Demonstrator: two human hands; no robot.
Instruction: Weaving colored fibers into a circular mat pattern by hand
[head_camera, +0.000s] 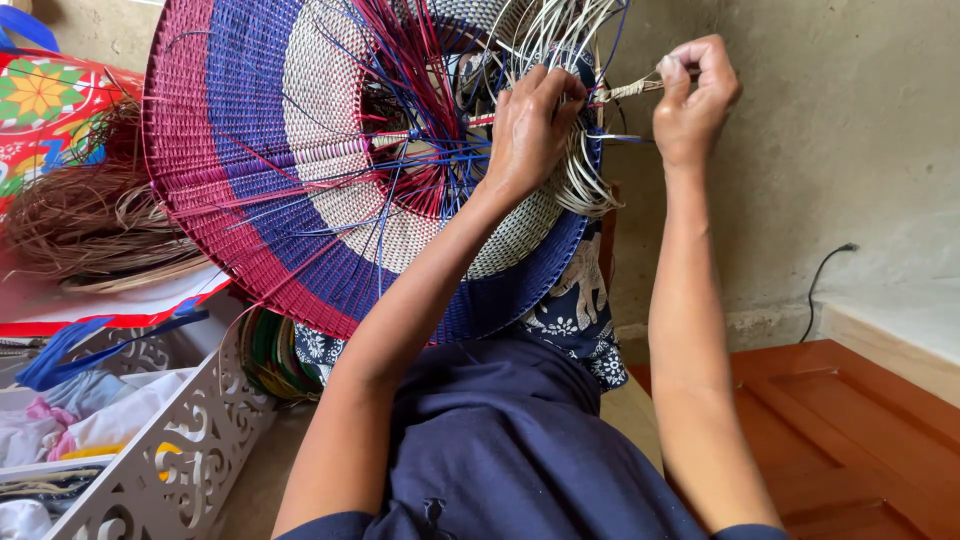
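Looking down, we see our left hand (532, 120) closed in a pinch on the rim of a large round woven disc (300, 170), banded in magenta, blue and cream, which spreads out to that hand's left and below it. Loose cream strands (560, 40) curl just above the knuckles. Just to the right, our right hand (695, 95) is curled shut around a pale strand (630, 88) stretched taut between both hands. Well below and left of the left hand sit a white carved basket (190, 440) and a bundle of brown fibres (90, 220).
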